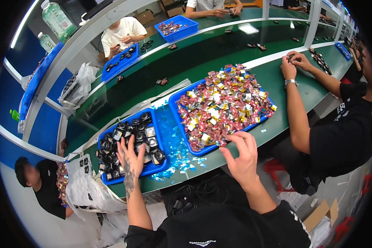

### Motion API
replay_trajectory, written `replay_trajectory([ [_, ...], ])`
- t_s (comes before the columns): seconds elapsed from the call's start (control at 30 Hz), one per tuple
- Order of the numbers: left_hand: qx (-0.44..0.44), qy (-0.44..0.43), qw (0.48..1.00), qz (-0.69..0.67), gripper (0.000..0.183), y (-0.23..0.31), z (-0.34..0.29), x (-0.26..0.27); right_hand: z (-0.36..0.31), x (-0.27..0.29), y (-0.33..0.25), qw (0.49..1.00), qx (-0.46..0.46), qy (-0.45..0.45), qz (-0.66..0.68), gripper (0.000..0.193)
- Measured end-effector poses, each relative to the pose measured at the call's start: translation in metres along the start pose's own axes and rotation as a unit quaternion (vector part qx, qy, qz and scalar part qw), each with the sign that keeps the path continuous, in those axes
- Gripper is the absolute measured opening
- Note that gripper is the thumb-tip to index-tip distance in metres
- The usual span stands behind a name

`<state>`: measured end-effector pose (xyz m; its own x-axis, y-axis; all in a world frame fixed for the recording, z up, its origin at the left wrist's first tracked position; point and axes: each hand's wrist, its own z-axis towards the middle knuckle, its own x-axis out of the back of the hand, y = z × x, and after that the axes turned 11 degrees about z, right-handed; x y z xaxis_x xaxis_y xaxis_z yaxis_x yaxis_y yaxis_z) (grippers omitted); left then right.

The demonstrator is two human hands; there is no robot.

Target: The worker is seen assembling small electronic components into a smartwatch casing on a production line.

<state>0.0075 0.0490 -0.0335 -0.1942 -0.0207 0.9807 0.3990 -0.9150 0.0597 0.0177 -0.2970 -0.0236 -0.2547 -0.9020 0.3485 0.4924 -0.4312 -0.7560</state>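
Note:
My left hand (131,158) is spread over a blue tray (161,167) filled with small black and silver parts (134,134), fingers apart and touching them. My right hand (243,155) reaches into the near edge of a second blue tray (175,103), which is heaped with small red, yellow and silver packets (221,105). Its fingertips pinch at the packets; whether one is held I cannot tell.
Blue plastic scraps (175,144) litter the green bench (277,120) between the trays. A person in black (339,124) works at my right, hands on small parts. Other workers sit across a green conveyor (202,49); white bags (84,188) hang at left.

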Motion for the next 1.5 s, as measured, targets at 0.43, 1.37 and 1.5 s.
replay_trajectory([
  [0.43, -0.011, 0.142, 0.988, -0.055, 0.034, -0.001, -0.011, -0.011, 0.061, -0.025, 0.034, 0.937, 0.129, -0.223, -0.234, 0.078],
  [1.37, -0.112, 0.149, 0.976, -0.116, 0.026, -0.004, -0.018, 0.007, 0.204, -0.094, 0.02, 0.942, 0.088, -0.301, -0.121, 0.016],
  [1.5, -0.14, 0.165, 0.971, -0.097, 0.027, -0.007, -0.017, 0.004, 0.17, -0.056, -0.007, 0.951, 0.086, -0.298, 0.008, 0.009],
])
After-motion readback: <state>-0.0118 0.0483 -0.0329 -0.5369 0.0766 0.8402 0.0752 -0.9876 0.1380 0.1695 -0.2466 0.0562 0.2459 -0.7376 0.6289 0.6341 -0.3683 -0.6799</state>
